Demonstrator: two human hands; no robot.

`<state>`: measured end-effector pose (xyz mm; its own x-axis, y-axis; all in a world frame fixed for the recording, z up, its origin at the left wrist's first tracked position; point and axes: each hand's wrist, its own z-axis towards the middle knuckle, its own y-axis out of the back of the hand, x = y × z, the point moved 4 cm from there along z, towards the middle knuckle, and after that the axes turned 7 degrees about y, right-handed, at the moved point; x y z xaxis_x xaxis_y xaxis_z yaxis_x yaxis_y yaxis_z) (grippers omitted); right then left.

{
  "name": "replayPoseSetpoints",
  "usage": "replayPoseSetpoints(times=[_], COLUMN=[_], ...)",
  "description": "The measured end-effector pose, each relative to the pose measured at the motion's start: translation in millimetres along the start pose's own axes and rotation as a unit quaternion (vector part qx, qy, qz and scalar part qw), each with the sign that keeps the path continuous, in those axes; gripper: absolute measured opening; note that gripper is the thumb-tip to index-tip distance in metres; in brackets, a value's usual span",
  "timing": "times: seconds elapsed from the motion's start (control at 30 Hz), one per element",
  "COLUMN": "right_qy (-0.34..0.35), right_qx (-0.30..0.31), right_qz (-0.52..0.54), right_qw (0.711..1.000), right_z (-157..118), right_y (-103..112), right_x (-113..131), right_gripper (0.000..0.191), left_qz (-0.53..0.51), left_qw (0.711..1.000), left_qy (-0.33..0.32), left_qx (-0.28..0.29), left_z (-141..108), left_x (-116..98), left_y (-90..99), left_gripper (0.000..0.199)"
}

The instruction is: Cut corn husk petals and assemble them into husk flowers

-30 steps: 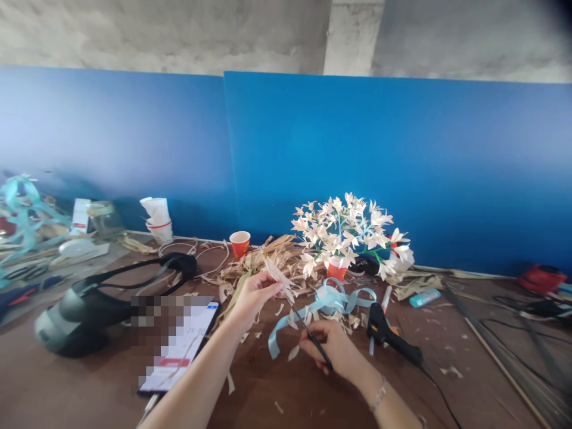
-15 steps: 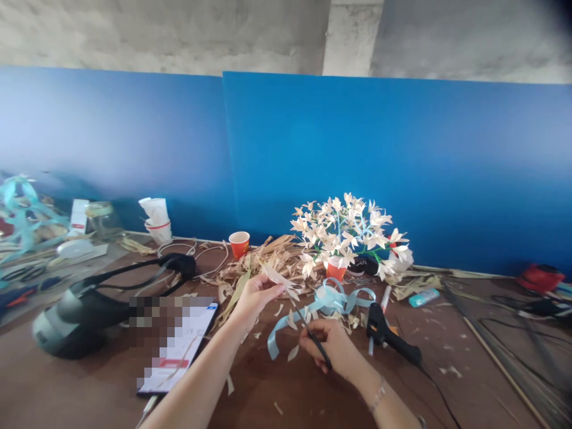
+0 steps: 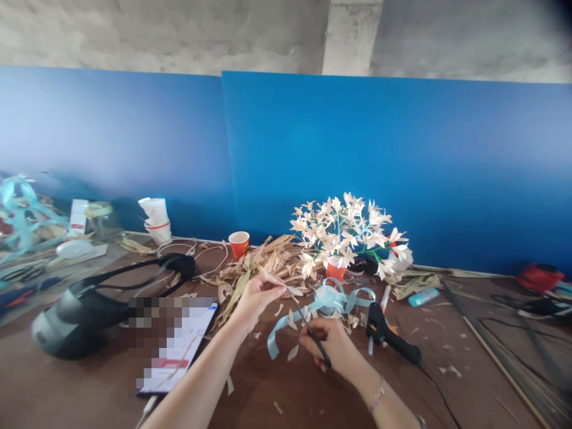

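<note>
Between thumb and fingers, my left hand (image 3: 258,301) pinches a pale strip of dried husk (image 3: 292,290) whose tip points right. My right hand (image 3: 328,341) is closed round a pair of dark scissors (image 3: 318,344). The scissor blades reach up and left, close to the husk; whether they touch it I cannot tell. Behind the hands lies a heap of dried husks (image 3: 272,257). A loop of light blue ribbon (image 3: 333,298) and small cut scraps are just beyond the scissors. Many white husk flowers (image 3: 344,229) on green stems stand in a red paper cup (image 3: 335,271).
A black glue gun (image 3: 393,339) with a cord lies to the right. On the left are a phone (image 3: 183,345) and a dark headset (image 3: 75,322). Another red cup (image 3: 239,244) stands at the back, before a blue partition (image 3: 313,149). A turquoise tube (image 3: 423,297) lies right.
The husk strip in my left hand has turned from slanting upward to lying flatter, its tip pointing right. My right hand and the scissors have hardly moved.
</note>
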<state>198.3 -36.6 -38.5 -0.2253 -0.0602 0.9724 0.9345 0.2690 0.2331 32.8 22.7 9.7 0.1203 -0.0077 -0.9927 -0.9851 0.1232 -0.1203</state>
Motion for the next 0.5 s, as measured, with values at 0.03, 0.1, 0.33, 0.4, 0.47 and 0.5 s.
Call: replayPoseSetpoints(times=[0.03,0.1,0.33,0.4,0.47,0.5], right_qy=[0.001,0.002,0.007,0.010,0.008,0.007], right_qx=[0.000,-0.001,-0.010,-0.009,-0.009,-0.010], right_qz=[0.001,0.004,0.025,0.025,0.025,0.025], right_qw=[1.000,1.000,1.000,1.000,1.000,1.000], right_z=[0.3,0.9,0.8,1.0,1.8,2.3], right_y=[-0.2,-0.4,0.1,-0.2,-0.6,-0.6], right_x=[-1.1,-3.1,-0.6,-0.1,-2.0,-3.5], right_gripper=[0.027,0.027,0.027,0.026,0.026,0.026], left_qz=[0.001,0.005,-0.017,-0.029,-0.042,-0.046], left_qw=[1.000,1.000,1.000,0.999,0.999,0.999], left_qy=[0.001,0.003,0.008,0.015,0.018,0.018], left_qx=[-0.002,0.000,0.008,0.010,0.013,0.013], left_z=[0.1,0.5,1.7,1.9,1.9,2.0], left_x=[1.0,2.9,6.4,7.6,8.8,9.4], left_y=[0.2,0.1,-1.2,-1.7,-2.0,-2.2], left_gripper=[0.017,0.017,0.027,0.028,0.028,0.028])
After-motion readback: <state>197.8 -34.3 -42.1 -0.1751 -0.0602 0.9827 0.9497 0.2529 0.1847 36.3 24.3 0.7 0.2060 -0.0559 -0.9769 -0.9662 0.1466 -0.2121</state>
